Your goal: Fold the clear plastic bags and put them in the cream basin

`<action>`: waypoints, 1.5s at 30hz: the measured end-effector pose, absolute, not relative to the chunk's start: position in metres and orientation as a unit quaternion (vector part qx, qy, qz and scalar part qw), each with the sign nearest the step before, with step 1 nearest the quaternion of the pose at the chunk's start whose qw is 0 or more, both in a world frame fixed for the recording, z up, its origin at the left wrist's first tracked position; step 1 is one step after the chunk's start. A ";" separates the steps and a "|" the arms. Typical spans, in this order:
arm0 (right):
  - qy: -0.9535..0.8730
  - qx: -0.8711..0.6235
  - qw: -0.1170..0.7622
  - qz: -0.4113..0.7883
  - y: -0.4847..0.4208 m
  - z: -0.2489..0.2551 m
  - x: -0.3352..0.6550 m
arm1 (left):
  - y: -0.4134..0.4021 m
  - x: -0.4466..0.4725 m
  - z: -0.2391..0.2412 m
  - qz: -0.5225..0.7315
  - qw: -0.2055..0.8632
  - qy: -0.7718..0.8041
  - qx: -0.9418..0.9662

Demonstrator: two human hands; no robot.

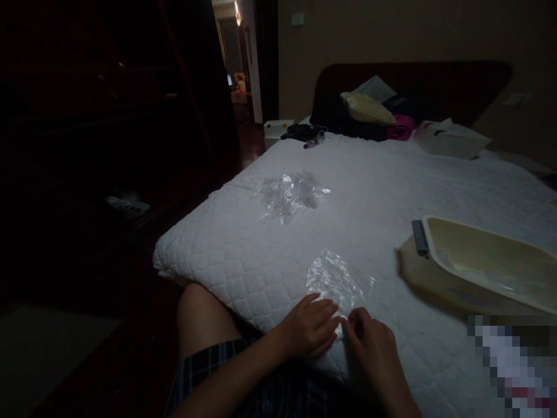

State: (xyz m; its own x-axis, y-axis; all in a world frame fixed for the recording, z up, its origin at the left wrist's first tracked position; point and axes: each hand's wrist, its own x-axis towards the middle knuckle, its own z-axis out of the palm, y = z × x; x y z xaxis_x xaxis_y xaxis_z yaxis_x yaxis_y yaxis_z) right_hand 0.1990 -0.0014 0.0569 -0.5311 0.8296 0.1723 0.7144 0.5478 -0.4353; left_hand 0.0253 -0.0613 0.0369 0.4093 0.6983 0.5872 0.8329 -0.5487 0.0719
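Note:
A thin, clear plastic bag [333, 276] lies crinkled on the white quilted bed, close to my knees. My left hand [310, 326] rests over its near edge, palm down with the fingers stretched out. Close beside it, my right hand [372, 342] has its fingers curled and pinches the bag's near end between thumb and forefinger. The exact grip is partly hidden and dim. Farther up the bed lies a loose heap of clear plastic bags [287, 196].
A cream plastic bin [424, 270] with a grey clip handle stands at the right, with clear plastic inside. Pillows [368, 108], a dark bundle and a white box [452, 142] lie by the headboard. My bare knee [204, 316] touches the bed's edge. Dark floor lies left.

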 end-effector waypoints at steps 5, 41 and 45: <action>-0.842 -0.411 0.293 0.192 -0.005 0.055 0.226 | -0.060 0.029 0.039 -0.220 0.069 -0.452 -0.862; -0.803 -0.448 0.212 0.331 0.021 0.054 0.230 | -0.059 0.020 0.030 -0.194 0.098 -0.433 -0.875; -0.874 -0.373 0.225 0.215 0.023 0.042 0.227 | -0.060 0.021 0.037 -0.190 0.075 -0.443 -0.873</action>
